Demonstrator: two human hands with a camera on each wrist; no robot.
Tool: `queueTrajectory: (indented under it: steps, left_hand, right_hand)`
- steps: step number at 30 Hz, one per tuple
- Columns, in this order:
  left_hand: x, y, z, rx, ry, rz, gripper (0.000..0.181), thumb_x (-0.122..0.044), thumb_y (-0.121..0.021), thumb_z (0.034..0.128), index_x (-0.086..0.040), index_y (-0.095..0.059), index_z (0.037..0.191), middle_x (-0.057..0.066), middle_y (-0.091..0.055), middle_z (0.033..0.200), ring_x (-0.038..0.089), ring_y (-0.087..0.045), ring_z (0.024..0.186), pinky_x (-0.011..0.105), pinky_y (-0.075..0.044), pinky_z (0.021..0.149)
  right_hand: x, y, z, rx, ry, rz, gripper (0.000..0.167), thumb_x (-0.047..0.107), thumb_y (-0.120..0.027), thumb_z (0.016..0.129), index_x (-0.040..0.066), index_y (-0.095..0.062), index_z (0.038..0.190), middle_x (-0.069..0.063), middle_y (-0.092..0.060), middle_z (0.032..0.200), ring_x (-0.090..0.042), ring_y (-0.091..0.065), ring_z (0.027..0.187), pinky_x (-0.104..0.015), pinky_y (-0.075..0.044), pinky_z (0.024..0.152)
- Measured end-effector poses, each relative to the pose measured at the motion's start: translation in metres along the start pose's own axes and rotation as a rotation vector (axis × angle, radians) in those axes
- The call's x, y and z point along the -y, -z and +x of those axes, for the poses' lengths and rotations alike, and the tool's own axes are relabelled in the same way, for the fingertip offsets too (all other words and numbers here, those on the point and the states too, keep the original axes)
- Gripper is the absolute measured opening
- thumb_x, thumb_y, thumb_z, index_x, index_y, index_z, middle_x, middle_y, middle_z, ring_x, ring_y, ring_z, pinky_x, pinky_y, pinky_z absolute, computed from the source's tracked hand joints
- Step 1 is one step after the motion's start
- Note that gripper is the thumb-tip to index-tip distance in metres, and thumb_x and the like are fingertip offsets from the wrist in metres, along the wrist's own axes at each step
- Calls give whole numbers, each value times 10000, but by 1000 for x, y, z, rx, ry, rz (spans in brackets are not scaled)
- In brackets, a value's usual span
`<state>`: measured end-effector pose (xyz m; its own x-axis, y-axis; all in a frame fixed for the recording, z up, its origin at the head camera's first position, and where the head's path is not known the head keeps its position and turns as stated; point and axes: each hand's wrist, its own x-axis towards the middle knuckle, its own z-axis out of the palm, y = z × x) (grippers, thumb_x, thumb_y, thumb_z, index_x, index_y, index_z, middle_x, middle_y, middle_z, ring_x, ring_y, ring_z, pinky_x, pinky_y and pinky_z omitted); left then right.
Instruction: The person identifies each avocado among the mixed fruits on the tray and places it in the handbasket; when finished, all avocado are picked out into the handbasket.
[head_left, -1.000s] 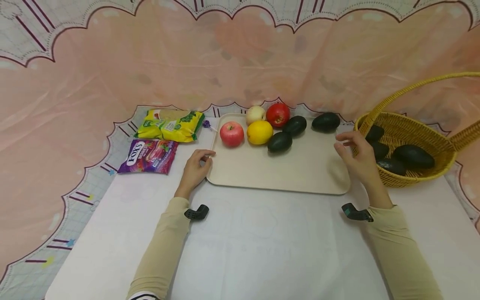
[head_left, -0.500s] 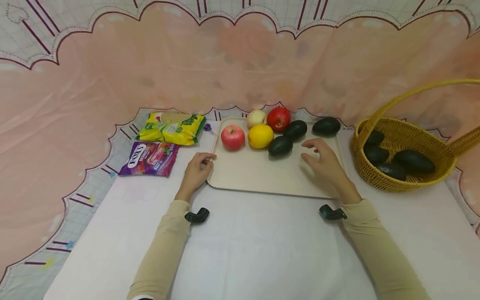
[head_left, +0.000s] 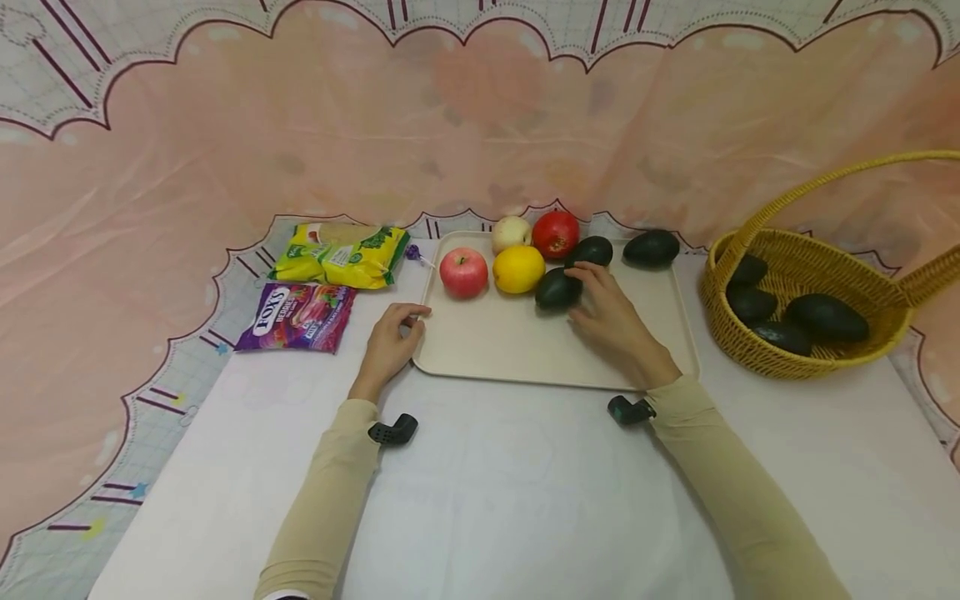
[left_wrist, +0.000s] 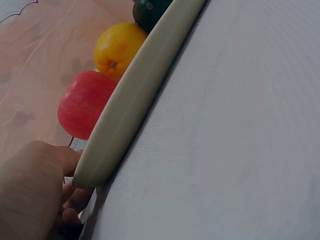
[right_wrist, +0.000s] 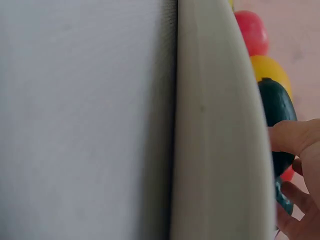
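Observation:
My right hand [head_left: 609, 315] reaches over the tray [head_left: 495, 354], its fingers and thumb bent about the right end of a dark green avocado [head_left: 557, 290]. In the right wrist view the thumb overlaps that avocado [right_wrist: 276, 102]; whether it presses on it I cannot tell. My left hand [head_left: 387, 340] rests at the tray's left edge with loosely bent fingers, the thumb at the rim [left_wrist: 125, 107] in the left wrist view. Also on the tray are a red apple [head_left: 463, 272], an orange [head_left: 518, 268], a pomegranate [head_left: 556, 234], a pale round fruit [head_left: 512, 234] and two more avocados [head_left: 651, 249].
A wicker basket [head_left: 873, 287] with a tall handle stands to the right, holding several avocados [head_left: 827, 317]. At the left lie a yellow-green packet [head_left: 341, 255], a purple Fox's candy bag [head_left: 298, 318] and a lollipop [head_left: 414, 252]. A patterned cloth [head_left: 360, 125] hangs behind the white table [head_left: 510, 475].
My right hand has moved left from beside the basket, across the tray, to the front avocado. The left hand stays at the tray's edge. The fruit has not moved.

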<state>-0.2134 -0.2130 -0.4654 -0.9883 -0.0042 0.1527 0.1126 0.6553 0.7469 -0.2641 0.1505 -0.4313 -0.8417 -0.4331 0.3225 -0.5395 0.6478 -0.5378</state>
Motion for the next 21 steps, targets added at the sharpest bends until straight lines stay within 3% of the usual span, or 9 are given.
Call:
queueTrajectory:
  steps: [8, 16, 21]
  left_hand:
    - [0, 0, 1, -2, -4, -11, 256, -147, -541, 926, -148, -631, 1166, 79, -567, 1158, 217, -552, 977, 344, -401, 810]
    - [-2, 0, 1, 8, -6, -20, 199, -152, -531, 933, -136, -643, 1098, 81, -557, 1181, 220, -547, 992, 358, -409, 841]
    - [0, 0, 0, 16, 6, -15, 196, -158, -527, 940, -141, -642, 1096, 71, -551, 1192, 212, -545, 1002, 344, -402, 834]
  right_hand:
    - [6, -5, 11, 40, 4, -29, 641, 91, -715, 797, 100, -424, 1368, -114, -373, 1459, -310, -342, 1343, -489, -271, 1115]
    - [8, -5, 9, 28, -29, -74, 600, 208, -761, 778, 148, -484, 1307, -112, -446, 1319, -338, -380, 1220, -526, -336, 1043]
    - [9, -6, 3, 2, -42, -28, 595, 276, -774, 766, 159, -515, 1289, -109, -457, 1255, -323, -360, 1214, -521, -346, 1024]
